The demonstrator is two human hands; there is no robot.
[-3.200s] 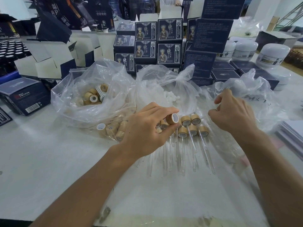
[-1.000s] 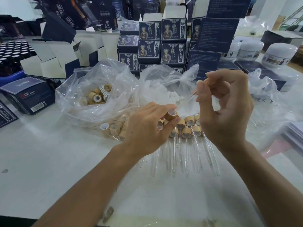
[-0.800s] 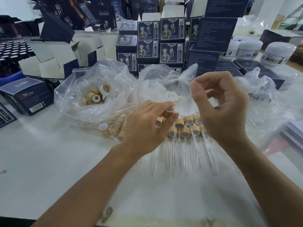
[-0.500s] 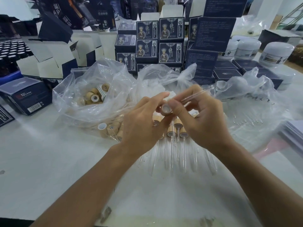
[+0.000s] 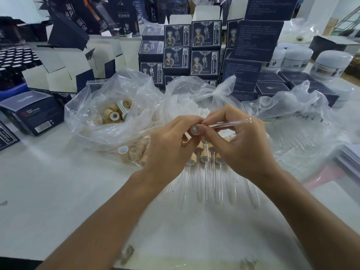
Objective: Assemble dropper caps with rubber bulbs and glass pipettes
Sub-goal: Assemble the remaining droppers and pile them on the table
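Over a white bench (image 5: 58, 191) crowded with clear plastic bags (image 5: 109, 106) and stacked navy boxes (image 5: 204, 47), both hands meet, the left hand (image 5: 167, 151) gripping what seems a dropper cap (image 5: 194, 130), the right hand (image 5: 241, 149) pinching a glass pipette (image 5: 231, 122).

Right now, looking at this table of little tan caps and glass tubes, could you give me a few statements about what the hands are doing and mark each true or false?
1. The right hand pinches a clear glass pipette. True.
2. The left hand lies flat on the white table. False: it is raised, holding a small tan dropper cap.
3. Finished tan-capped droppers lie in a row beneath the hands. True.
4. The clear plastic bag of loose tan caps sits on the person's right. False: it sits on the left.
5. The white round jars stand at the near table edge. False: they stand at the far right.
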